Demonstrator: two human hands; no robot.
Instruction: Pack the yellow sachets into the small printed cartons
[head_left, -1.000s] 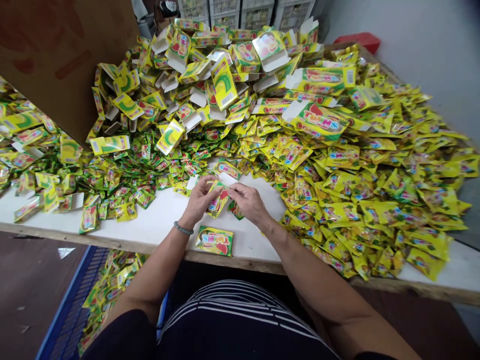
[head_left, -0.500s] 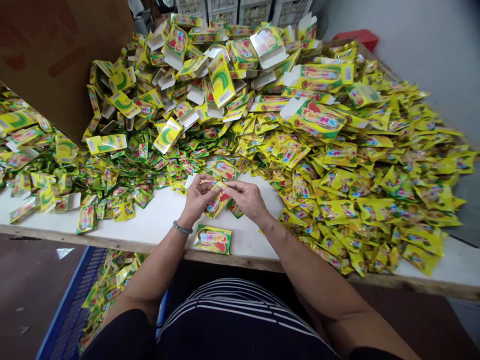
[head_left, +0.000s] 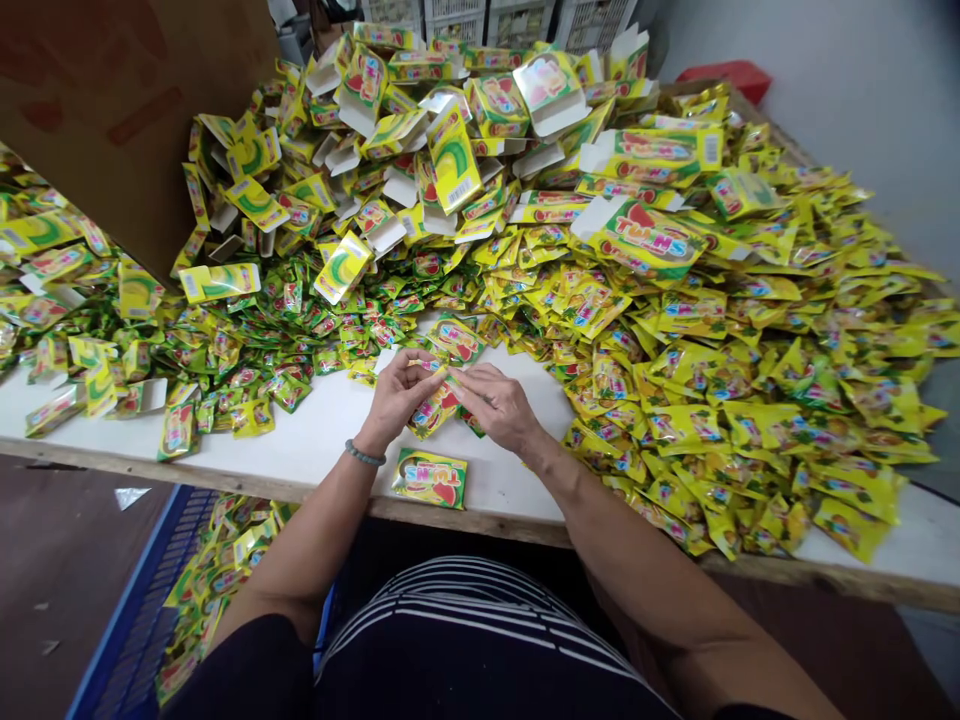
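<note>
Between my hands is a small yellow and green carton (head_left: 433, 412) with red watermelon print, tilted over the white tabletop. My left hand (head_left: 399, 398) is closed on its left upper part, thumb and fingers pinching near the top end. My right hand (head_left: 496, 402) has its thumb and fingers pressed together at the same end, from the right. Part of the carton is hidden by my fingers. Nearer me, a flat TWINS carton (head_left: 430, 479) lies by the table's front edge. Another carton (head_left: 456, 340) lies just beyond my hands.
A large heap of cartons (head_left: 454, 160) rises at the back. Yellow sachets (head_left: 697, 420) are piled at right, green sachets (head_left: 247, 335) at left. A brown cardboard box (head_left: 127, 120) stands at the left. Below the table edge is a blue crate (head_left: 127, 620) of filled packs.
My right fingers have shifted at the carton's top end, and the white flap seen there before no longer shows. The view has turned slightly left.
</note>
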